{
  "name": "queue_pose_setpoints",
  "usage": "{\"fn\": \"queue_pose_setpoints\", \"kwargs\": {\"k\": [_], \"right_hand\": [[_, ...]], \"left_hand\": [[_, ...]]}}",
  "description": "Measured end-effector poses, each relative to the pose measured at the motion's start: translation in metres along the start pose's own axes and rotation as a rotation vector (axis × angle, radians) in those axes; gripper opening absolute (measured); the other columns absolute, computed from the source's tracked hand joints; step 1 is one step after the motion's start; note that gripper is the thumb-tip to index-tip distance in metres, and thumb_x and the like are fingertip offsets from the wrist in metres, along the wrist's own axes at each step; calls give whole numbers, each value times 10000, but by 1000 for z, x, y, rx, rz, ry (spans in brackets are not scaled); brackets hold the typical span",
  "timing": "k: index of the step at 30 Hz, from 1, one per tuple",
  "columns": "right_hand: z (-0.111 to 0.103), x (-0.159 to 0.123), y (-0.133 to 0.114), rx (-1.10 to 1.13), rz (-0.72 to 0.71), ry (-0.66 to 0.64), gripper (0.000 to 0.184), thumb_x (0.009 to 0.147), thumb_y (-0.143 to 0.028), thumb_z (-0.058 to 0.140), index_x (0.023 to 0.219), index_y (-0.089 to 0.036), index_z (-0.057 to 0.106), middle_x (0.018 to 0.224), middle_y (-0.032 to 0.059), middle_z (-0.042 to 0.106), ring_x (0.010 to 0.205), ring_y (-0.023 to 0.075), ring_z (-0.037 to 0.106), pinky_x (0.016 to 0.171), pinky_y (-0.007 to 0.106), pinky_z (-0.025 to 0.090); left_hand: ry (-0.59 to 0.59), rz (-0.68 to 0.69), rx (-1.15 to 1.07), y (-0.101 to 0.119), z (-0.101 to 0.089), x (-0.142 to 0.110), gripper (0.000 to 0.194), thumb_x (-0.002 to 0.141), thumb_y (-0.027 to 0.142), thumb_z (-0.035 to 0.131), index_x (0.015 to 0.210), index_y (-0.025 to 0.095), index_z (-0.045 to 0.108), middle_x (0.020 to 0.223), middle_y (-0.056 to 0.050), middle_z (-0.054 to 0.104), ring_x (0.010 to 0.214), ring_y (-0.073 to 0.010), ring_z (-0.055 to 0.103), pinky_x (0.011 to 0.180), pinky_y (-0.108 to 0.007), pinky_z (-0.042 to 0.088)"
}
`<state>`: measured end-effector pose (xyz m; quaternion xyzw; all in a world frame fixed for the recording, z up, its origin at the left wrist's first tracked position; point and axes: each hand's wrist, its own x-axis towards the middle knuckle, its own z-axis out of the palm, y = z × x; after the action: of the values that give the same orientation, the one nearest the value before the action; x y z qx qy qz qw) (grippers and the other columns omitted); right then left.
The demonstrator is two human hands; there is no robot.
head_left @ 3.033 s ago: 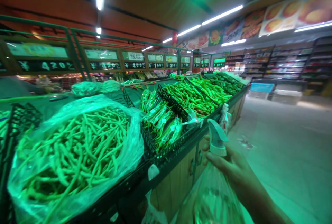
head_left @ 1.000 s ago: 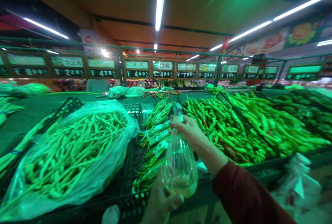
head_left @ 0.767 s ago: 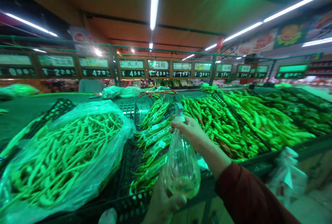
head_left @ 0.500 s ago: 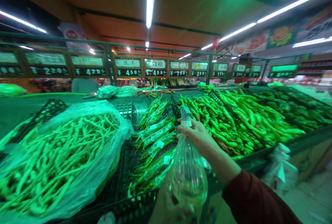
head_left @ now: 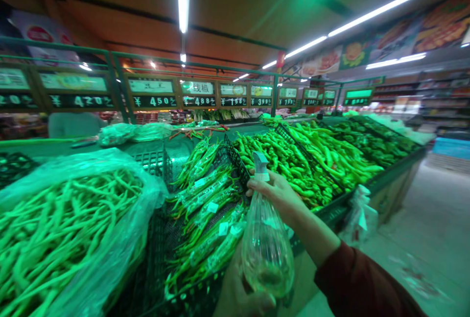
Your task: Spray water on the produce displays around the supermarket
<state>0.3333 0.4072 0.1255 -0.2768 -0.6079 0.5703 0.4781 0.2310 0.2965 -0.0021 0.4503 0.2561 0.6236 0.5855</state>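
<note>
A transparent ribbed spray bottle [head_left: 266, 243] with a pale spray head stands nearly upright in front of me, some liquid visible low inside. My right hand [head_left: 281, 197] is closed around its neck just under the spray head. Lower down, my left hand [head_left: 240, 285] grips the bottle's base from the left, its thumb across the bottom. Behind the bottle lie bagged bunches of long thin green peppers [head_left: 201, 214] with white labels, in a black crate. Loose green peppers [head_left: 282, 158] fill the crate beyond my right hand.
At left, an open plastic bag [head_left: 150, 187] holds many long green beans [head_left: 73, 229]. A row of price signs [head_left: 152, 93] hangs from a rail behind the produce. A tied plastic bag [head_left: 360, 214] hangs at the stand's front edge; floor [head_left: 422, 238] shows at right.
My view has turned to the right, so the stand and signs shift left and more floor and shelving appear. Both hands keep the same hold on the spray bottle.
</note>
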Motion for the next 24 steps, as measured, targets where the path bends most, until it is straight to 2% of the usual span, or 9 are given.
{"fn": "queue_pose_setpoints", "kwargs": {"k": [3,7,9,11,14,16,19,21,24], "right_hand": [[-9,-2,-4,-28,-9,36,409,709,-455,820,954,-176,651,699,18,714,621,165,606,564,262,409],[-25,-9,-7,-70,-6,93,458,687,-482,830,976,-169,662,693,18,720,603,164,594,564,263,400],[-35,-15,-6,-82,-5,114,479,681,-492,830,994,-172,661,706,17,722,612,171,603,569,266,407],[-46,-23,-3,-84,-9,132,496,691,-500,818,1030,-175,656,722,15,721,641,181,618,591,275,425],[-67,-34,1,-87,-22,163,509,711,-512,801,1059,-172,650,732,17,719,686,200,635,628,294,444],[-82,-41,2,-94,-31,178,511,714,-519,798,1058,-168,657,743,26,724,707,215,646,640,305,448],[-103,-50,-1,-101,-46,195,530,709,-529,800,1067,-160,671,759,37,727,739,240,663,657,320,454],[-116,-55,-4,-101,-50,209,551,713,-535,796,1093,-159,664,775,42,730,748,248,669,665,326,457],[-133,-62,-9,-107,-48,215,565,722,-532,789,1114,-149,654,771,54,737,758,261,672,664,332,460]], "left_hand": [[13,3,-9,-4,4,5,961,435,417,926,1294,174,570,1209,-142,733,1086,-351,688,895,-389,570],[16,-82,-9,-15,10,11,1039,369,462,937,1288,158,560,1239,-175,711,1154,-385,662,922,-412,567],[30,-109,58,-24,11,11,1055,335,474,938,1270,145,579,1257,-183,700,1178,-401,646,942,-412,562],[98,-136,188,-37,9,10,1093,313,464,943,1284,114,585,1316,-210,660,1200,-425,622,976,-428,549],[195,-157,354,-60,10,9,1196,366,466,936,1393,33,500,1482,-284,494,1337,-468,495,1095,-454,464],[131,-144,327,-71,16,11,1142,405,428,943,1396,63,510,1511,-254,476,1418,-465,397,1191,-478,350],[-8,-155,204,-80,34,20,1085,349,371,975,1345,194,581,1439,-150,588,1410,-448,422,1230,-530,266],[-29,-172,164,-82,48,26,1012,395,426,961,1321,225,605,1415,-136,612,1398,-440,450,1222,-540,275],[-21,-197,109,-87,66,32,806,640,558,821,1335,215,602,1426,-143,604,1442,-403,410,1241,-524,236]]}}
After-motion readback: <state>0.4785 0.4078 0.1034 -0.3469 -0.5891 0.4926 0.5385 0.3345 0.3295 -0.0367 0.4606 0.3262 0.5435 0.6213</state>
